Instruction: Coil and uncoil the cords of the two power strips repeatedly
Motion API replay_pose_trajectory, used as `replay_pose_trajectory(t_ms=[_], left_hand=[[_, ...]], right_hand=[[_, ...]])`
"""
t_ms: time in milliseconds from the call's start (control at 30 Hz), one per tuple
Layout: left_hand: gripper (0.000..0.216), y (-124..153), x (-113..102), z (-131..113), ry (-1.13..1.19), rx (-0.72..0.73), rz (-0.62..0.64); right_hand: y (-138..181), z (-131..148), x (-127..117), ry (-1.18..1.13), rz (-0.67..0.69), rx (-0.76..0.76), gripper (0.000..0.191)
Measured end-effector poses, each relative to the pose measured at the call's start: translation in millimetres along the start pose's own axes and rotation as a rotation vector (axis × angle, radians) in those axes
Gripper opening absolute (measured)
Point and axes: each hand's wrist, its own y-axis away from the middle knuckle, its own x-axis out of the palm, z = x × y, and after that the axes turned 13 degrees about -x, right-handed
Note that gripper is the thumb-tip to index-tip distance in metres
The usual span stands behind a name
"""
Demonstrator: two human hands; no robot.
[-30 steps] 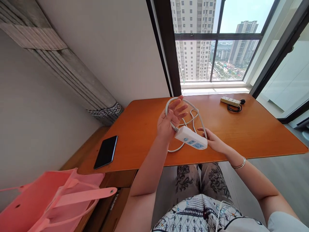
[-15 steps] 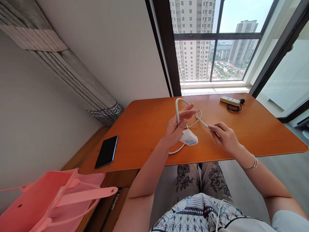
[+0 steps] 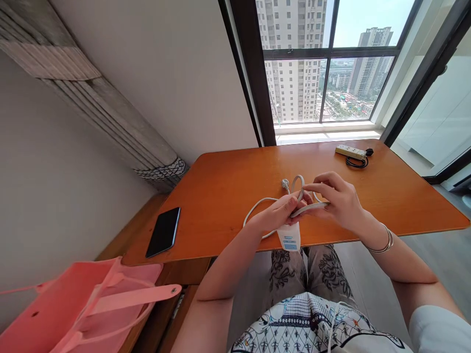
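Observation:
My left hand (image 3: 281,213) is closed around loops of a white power cord (image 3: 311,208), above the near part of the table. Below its fingers is a white plastic block (image 3: 289,239) with blue labels, its lower end past the table's front edge; its upper part is hidden by my hands. On the right, my bent right hand (image 3: 336,198) grips the same cord, its fingertips close to the left hand's fingers. A round plug (image 3: 285,184) shows just beyond the left hand. More cord curves leftward over the tabletop.
A black phone (image 3: 163,232) lies at the left end of the brown table (image 3: 217,196). Near the window, a power strip (image 3: 351,151) sits with its black cord coiled. A pink bag (image 3: 84,299) stands at lower left, beside the table.
My right hand has moved left, up to the left hand. The left hand has lowered and closed on the cord. The white block now hangs lower, and the plug has come into view.

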Motion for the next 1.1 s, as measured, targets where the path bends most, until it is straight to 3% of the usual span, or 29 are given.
replay_pose_trajectory(t_ms=[100,233,333,500,700,800,933,1100], left_hand=[[0.052,5,3,-2,0.042,-0.083,0.109],[0.049,7,6,-3,0.128,-0.126,0.196],[0.047,7,8,-3,0.248,-0.158,0.231],[0.060,8,2,1,0.453,-0.092,0.301],[0.061,7,-8,5,0.690,0.071,0.101],[0.060,8,-7,6,0.752,0.068,0.069],[0.060,15,-5,6,0.780,0.060,0.056],[0.059,23,-9,4,0.836,0.130,-0.131]], right_hand=[[-5,-10,-2,-0.210,0.071,0.069,0.045],[-9,-17,-8,-0.505,0.246,0.180,0.037],[-11,-20,-11,-0.654,0.280,0.303,0.032],[-4,-30,-1,-1.070,0.155,0.535,0.031],[15,-38,24,-1.389,0.032,0.730,0.040],[21,-34,31,-1.423,0.020,0.784,0.044],[31,-34,34,-1.282,0.012,0.808,0.043],[58,-50,45,-1.123,-0.142,0.848,0.043]])
